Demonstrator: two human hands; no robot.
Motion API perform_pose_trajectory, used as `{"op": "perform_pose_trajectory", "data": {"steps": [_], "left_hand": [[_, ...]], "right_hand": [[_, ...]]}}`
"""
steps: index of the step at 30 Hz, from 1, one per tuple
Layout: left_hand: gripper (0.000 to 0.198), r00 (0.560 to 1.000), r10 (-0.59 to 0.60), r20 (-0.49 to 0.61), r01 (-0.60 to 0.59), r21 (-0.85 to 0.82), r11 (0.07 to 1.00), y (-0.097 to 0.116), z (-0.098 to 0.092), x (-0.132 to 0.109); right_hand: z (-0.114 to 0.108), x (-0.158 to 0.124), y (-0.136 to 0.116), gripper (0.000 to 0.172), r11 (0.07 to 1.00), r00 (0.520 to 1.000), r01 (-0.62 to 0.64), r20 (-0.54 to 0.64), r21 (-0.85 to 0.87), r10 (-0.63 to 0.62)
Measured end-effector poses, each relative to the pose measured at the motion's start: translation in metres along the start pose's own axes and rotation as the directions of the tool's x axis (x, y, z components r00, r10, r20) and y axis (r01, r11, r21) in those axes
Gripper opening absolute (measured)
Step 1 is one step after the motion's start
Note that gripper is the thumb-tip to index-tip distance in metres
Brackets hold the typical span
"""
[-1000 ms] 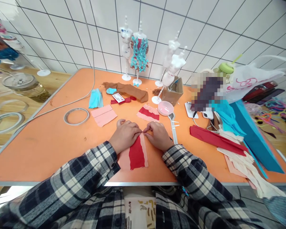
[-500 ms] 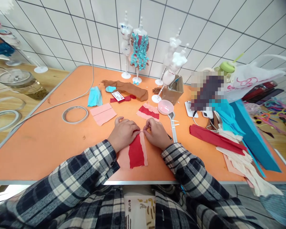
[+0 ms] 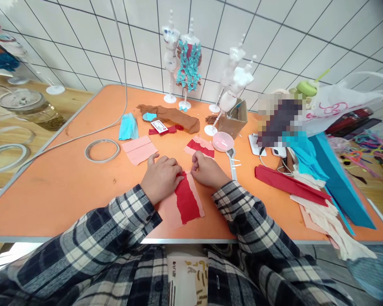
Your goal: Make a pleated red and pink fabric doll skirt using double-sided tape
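A pink piece of crepe paper with a red strip [image 3: 188, 202] on it lies in front of me, its far edge under my fingers. My left hand [image 3: 161, 178] presses and pinches that far edge at the left, thumb on the red part. At the far right corner my right hand [image 3: 209, 171] has thumb and fingers pinched together on the pink edge; the fingertips hide the exact grip. Just beyond lie a smaller pink and red piece [image 3: 200, 148] and a folded pink piece [image 3: 140, 150].
A roll of tape [image 3: 102, 151] and a grey cable [image 3: 73, 139] lie left. Behind stand small white mannequins [image 3: 239, 80], a cardboard box [image 3: 238, 121] and a pink bowl [image 3: 223, 141]. A spoon [image 3: 232, 168] lies right of my hand, then red crepe paper [image 3: 287, 185].
The paper has turned slightly, its near end swinging to the right. My left hand has shifted a little left, and my hands are slightly farther apart.
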State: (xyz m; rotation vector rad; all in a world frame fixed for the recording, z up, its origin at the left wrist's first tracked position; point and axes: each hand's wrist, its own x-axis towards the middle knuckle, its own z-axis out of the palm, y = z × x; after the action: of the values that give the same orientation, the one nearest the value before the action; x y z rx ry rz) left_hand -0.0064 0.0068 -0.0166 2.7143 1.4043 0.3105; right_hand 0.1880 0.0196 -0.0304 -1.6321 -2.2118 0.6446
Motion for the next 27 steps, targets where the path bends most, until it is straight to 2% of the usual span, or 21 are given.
{"op": "perform_pose_trajectory", "data": {"steps": [8,15,27], "left_hand": [[0.025,0.998,-0.056,0.030,0.056,0.012,0.998,-0.006,-0.002,0.000],[0.019,0.996,-0.082,0.033,0.082,0.008,0.997,-0.014,-0.004,-0.002],[0.016,0.988,-0.144,0.058,0.146,-0.043,0.988,-0.034,-0.011,-0.015]], "right_hand": [[-0.006,0.010,-0.008,0.027,0.991,0.995,-0.059,0.068,-0.118,0.067],[-0.014,0.017,-0.019,0.033,0.970,0.977,-0.125,0.142,-0.210,0.157],[-0.015,0.027,-0.023,0.039,0.947,0.951,-0.164,0.212,-0.276,0.226]]}}
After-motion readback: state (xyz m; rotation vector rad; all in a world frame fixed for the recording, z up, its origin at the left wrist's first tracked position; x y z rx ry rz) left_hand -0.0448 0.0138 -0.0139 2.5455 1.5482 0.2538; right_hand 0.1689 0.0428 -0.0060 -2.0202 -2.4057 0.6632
